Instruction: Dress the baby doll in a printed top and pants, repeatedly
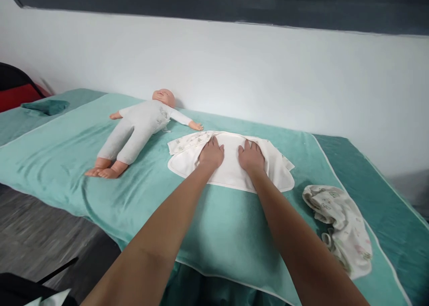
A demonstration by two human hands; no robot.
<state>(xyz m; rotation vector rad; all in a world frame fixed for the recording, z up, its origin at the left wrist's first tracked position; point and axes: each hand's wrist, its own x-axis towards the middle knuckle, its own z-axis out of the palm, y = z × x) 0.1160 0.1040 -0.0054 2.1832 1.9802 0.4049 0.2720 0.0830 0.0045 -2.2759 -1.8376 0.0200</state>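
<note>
A small white baby shirt [231, 163] with printed sleeves lies spread out on the green cover, its front panels folded out to the sides. My left hand [212, 153] rests on its left part, fingertips under or against the upper fold of cloth. On the right part lies my right hand [251, 156], flat with fingers stretched, its tips also close to the fold. Neither hand grips anything that I can see. To the left, a baby doll [140, 122] with a white cloth body lies on its back, one arm reaching toward the shirt.
A crumpled printed baby garment [345, 225] lies at the right. The bed's green cover [228, 225] runs along a white wall [254, 73]. A dark green cloth [45, 107] and a red and black item [18, 91] are at the far left. Grey floor [40, 225] shows lower left.
</note>
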